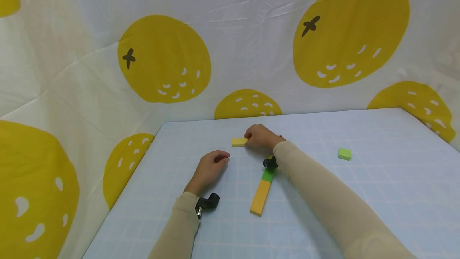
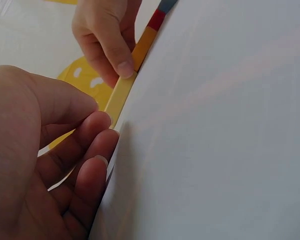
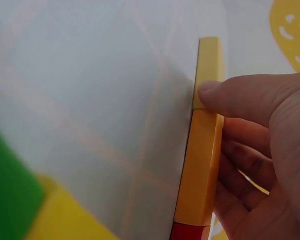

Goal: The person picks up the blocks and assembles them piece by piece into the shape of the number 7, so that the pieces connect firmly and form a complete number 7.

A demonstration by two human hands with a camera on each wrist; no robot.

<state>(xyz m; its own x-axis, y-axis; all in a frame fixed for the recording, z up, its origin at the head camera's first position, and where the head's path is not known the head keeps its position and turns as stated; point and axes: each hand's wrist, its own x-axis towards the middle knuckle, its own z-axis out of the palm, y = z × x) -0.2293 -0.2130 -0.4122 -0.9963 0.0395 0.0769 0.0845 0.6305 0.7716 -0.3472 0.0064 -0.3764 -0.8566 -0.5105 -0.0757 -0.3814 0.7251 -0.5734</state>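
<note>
My right hand (image 1: pixel 260 137) is at the far part of the table, its thumb and fingers pinching a pale yellow block (image 3: pixel 208 65). That block lies flat, end to end with an orange block (image 3: pixel 197 167), followed by a red block (image 3: pixel 190 232). Past the red one, a blue-grey block (image 2: pixel 167 5) shows in the left wrist view. From the head, my right hand hides most of this row. My left hand (image 1: pixel 208 169) hovers or rests nearer and to the left, fingers loosely bent, holding nothing and apart from the pale yellow block.
Under the right wrist, a second line runs toward me: a green block (image 1: pixel 267 175) meets a long orange block (image 1: pixel 260 198), with a yellow piece (image 3: pixel 64 215) beside the green. A light green block (image 1: pixel 344 154) lies alone to the right. A fruit-print curtain (image 1: pixel 251 51) hangs behind the table.
</note>
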